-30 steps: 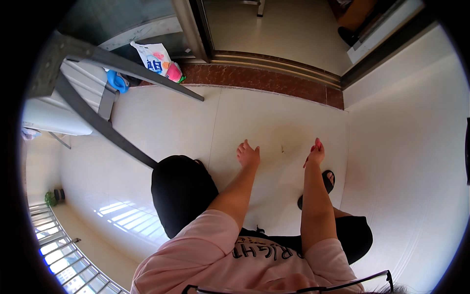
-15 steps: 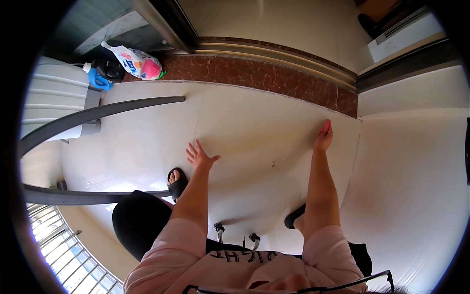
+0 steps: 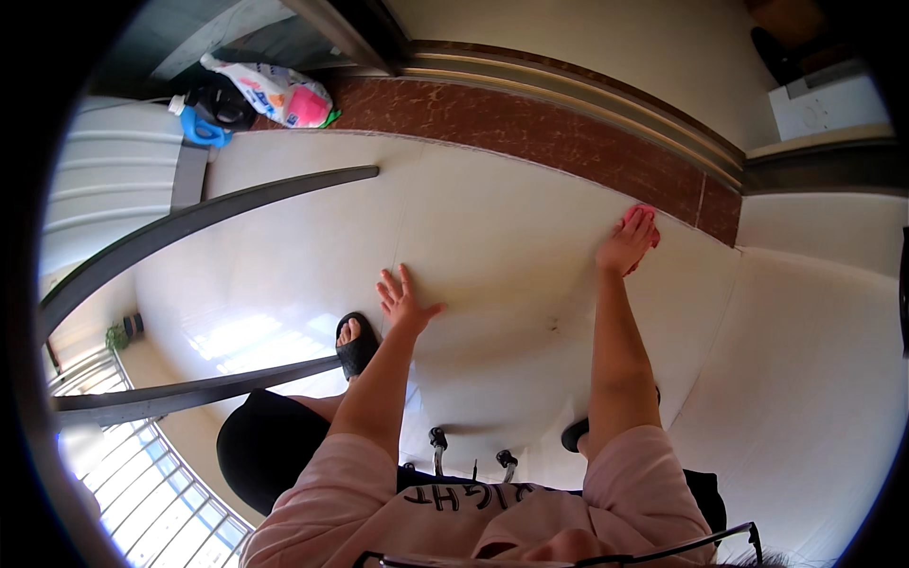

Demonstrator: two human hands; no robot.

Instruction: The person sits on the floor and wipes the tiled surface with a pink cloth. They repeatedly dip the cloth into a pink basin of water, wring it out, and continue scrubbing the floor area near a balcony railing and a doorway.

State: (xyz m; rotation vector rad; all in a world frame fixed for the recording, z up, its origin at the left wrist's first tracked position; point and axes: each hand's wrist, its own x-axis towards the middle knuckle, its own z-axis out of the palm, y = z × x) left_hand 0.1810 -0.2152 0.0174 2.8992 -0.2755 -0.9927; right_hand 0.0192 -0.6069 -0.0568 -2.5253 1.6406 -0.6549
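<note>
My right hand (image 3: 623, 248) presses a pink cloth (image 3: 655, 239) against the pale tiled floor (image 3: 502, 222), close to the edge of the red-brown stone sill. Its fingers lie over the cloth, and folds of pink show around them. My left hand (image 3: 405, 303) is empty, with its fingers spread apart over the floor, well to the left of the cloth. Whether its palm touches the tiles I cannot tell.
Along the far side runs the stone sill (image 3: 530, 128) with a sliding-door track. Bottles and a laundry-product pouch (image 3: 284, 95) stand at the far left. A curved grey bar (image 3: 227, 204) arches over the left floor. Small dark stool casters (image 3: 437, 437) show near my body.
My right hand has turned from an edge-on grip to lying flatter over the pink cloth by the sill. The view has shifted slightly; my left hand stays spread.
</note>
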